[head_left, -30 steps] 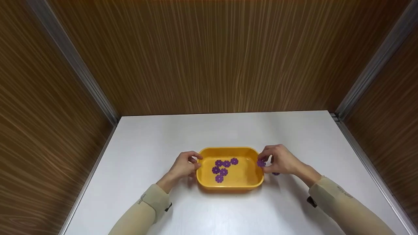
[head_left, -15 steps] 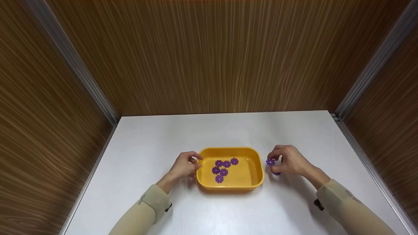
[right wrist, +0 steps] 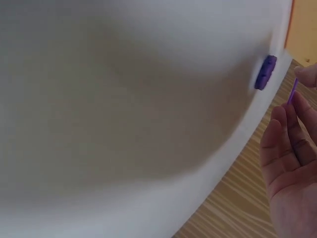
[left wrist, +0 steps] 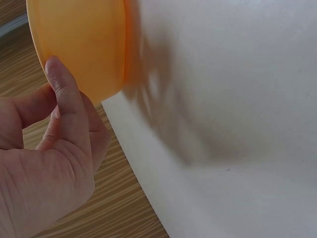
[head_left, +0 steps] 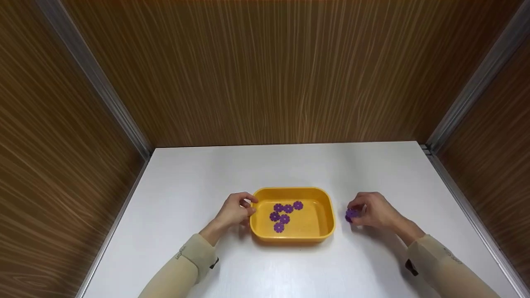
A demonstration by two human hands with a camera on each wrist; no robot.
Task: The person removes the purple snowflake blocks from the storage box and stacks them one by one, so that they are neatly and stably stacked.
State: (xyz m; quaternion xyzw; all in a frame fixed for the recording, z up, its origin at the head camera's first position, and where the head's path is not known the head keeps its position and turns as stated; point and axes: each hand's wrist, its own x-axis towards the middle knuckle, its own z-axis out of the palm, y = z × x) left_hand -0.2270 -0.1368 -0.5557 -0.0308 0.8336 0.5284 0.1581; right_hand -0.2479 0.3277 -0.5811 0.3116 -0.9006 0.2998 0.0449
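A yellow plastic tray stands on the white table with several purple flower-shaped discs lying flat in its left half. My left hand pinches the tray's left rim, a finger on the outer wall in the left wrist view. To the right of the tray, my right hand pinches a purple flower-shaped disc on edge between thumb and fingers. Close by on the table sits a short purple stack, seemingly of the same discs. From the head view the held disc overlaps that stack.
The white tabletop runs back to a wood-grain panel, with more such panels along both sides. Metal rails edge the table at left and right.
My right hand has moved right, away from the tray's right rim, and lowered toward the purple stack, still holding a disc. My left hand stays at the left rim.
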